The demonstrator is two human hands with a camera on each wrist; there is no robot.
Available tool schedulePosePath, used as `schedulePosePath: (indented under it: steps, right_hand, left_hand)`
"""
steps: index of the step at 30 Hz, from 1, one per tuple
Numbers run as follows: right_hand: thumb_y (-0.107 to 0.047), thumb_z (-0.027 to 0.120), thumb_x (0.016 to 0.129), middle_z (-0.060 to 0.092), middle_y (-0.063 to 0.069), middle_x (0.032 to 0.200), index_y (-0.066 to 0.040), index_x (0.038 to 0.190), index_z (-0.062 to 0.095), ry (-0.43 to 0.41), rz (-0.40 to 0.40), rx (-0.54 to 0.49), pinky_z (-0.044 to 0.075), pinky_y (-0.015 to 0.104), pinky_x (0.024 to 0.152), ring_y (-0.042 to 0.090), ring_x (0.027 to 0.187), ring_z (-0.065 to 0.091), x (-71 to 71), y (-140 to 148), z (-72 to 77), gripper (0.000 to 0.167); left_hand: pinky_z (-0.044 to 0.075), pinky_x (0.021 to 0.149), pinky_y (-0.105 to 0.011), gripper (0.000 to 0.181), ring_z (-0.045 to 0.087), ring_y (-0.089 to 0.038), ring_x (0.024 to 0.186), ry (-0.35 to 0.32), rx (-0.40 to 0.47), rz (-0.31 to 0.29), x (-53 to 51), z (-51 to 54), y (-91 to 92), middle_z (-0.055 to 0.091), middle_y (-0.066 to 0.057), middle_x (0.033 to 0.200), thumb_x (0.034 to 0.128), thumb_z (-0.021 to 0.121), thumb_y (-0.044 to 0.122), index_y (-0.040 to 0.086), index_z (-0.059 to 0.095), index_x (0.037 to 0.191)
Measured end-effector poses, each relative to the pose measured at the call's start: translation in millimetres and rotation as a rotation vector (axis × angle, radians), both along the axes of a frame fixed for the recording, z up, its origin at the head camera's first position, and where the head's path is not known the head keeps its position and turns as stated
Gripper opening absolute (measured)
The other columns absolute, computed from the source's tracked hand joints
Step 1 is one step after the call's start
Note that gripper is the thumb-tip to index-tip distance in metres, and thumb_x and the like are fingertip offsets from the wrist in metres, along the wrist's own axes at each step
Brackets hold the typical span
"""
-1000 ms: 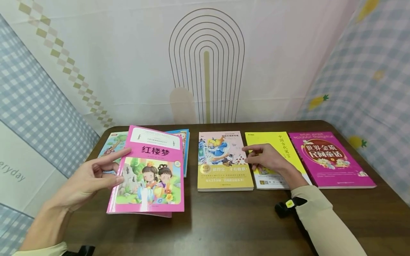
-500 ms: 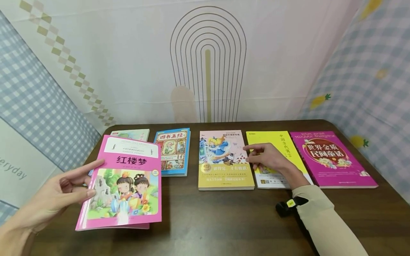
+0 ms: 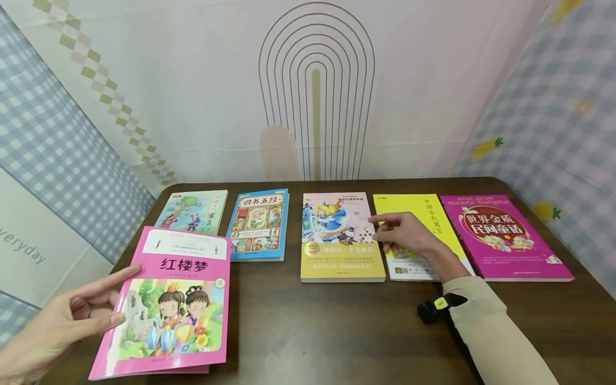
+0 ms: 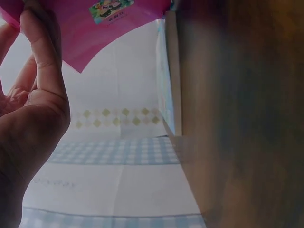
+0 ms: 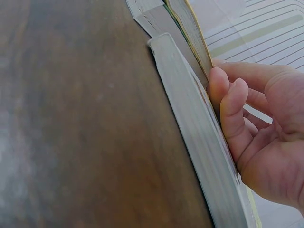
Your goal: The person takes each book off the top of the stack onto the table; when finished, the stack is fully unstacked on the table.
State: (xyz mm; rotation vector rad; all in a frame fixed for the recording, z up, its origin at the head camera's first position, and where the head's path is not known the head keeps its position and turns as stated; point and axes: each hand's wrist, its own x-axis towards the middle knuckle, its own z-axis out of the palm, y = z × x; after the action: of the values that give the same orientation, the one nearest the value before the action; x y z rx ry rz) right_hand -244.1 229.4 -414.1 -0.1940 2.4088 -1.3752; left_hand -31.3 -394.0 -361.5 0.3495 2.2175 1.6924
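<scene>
My left hand [image 3: 67, 321] pinches the left edge of a pink book [image 3: 173, 315] between thumb and fingers. The book is held tilted above the table, its illustrated front facing me and its back cover hanging a little apart. In the left wrist view, the back cover [image 4: 102, 33] bends near the fingers. My right hand [image 3: 404, 235] is over the yellow book [image 3: 428, 214], with bent fingers touching the right edge of a pink-and-yellow book [image 3: 337, 256]. In the right wrist view, the fingertips [image 5: 219, 80] are against that book's edge; no grip shows.
A pale green book [image 3: 192, 208] and a blue book [image 3: 257, 224] lie at the back left of the dark wooden table [image 3: 298, 331]. A magenta book [image 3: 510, 240] lies at the far right. Patterned cloth [image 3: 212, 107] hangs behind the table.
My left hand has moved left and towards me with the pink book, uncovering the blue book and part of the pale green one. My right hand has stayed in nearly the same place.
</scene>
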Motion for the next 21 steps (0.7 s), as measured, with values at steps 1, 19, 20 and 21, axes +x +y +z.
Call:
schedulePosePath:
  steps: [1,19,20,21]
  right_hand:
    - [-0.02,0.077,0.097,0.069,0.015,0.102,-0.01,0.147,0.063,0.002,-0.001,-0.001,0.058,0.028,0.057,0.02,0.066,0.067,0.2,0.3,0.4,0.053]
    - [-0.019,0.076,0.098,0.07,0.014,0.102,-0.009,0.148,0.062,-0.005,-0.002,-0.012,0.058,0.028,0.057,0.02,0.067,0.067,0.7,1.5,-4.2,0.053]
    - [-0.019,0.076,0.098,0.07,0.014,0.102,-0.009,0.148,0.062,-0.004,-0.002,-0.011,0.058,0.028,0.057,0.02,0.067,0.067,0.8,1.5,-4.3,0.053]
    - [-0.019,0.076,0.098,0.07,0.014,0.102,-0.009,0.148,0.062,-0.001,-0.002,-0.01,0.058,0.028,0.057,0.02,0.067,0.067,0.9,1.6,-4.4,0.053]
  left_hand:
    - [0.065,0.084,-0.042,0.075,0.074,-0.02,0.108,-0.013,0.013,-0.012,1.2,-1.4,-1.5,0.073,-0.009,0.113,0.1067,0.043,-0.012,0.027,0.029,0.169]
    - [0.061,0.098,-0.037,0.079,0.073,-0.027,0.118,-0.116,0.262,-0.271,12.2,-27.7,-39.4,0.071,-0.011,0.123,0.1062,0.032,-0.018,0.028,0.024,0.17]
    - [0.062,0.096,-0.036,0.079,0.074,-0.024,0.113,-0.1,0.224,-0.264,12.3,-29.1,-41.6,0.071,-0.01,0.12,0.106,0.033,-0.018,0.028,0.025,0.17]
    - [0.062,0.094,-0.035,0.078,0.075,-0.022,0.11,-0.104,0.193,-0.256,12.0,-30.1,-43.7,0.071,-0.009,0.117,0.1063,0.033,-0.017,0.029,0.026,0.17]
